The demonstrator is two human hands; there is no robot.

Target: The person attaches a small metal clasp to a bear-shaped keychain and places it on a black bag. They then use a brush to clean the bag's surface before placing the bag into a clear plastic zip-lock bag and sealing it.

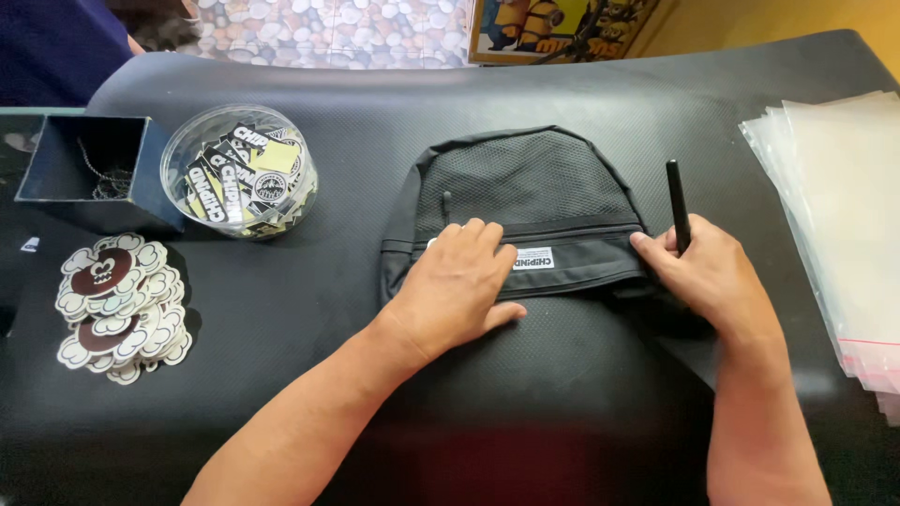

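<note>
A small black fabric backpack with a mesh front panel (530,201) lies flat on the black textured mat (375,122), just right of the frame's centre. The left hand (455,286) rests palm-down on its lower left part, fingers spread flat and gripping nothing. The right hand (712,276) presses the bag's lower right edge while its fingers pinch a slim black pen (677,201) that points up the frame. At upper left stand a round clear plastic tub of stickers (239,169) and a dark blue open box (89,169); below them lies a pile of white-and-brown cloud-shaped stickers (117,305). Clear plastic bags (839,206) are stacked at the right edge.
</note>
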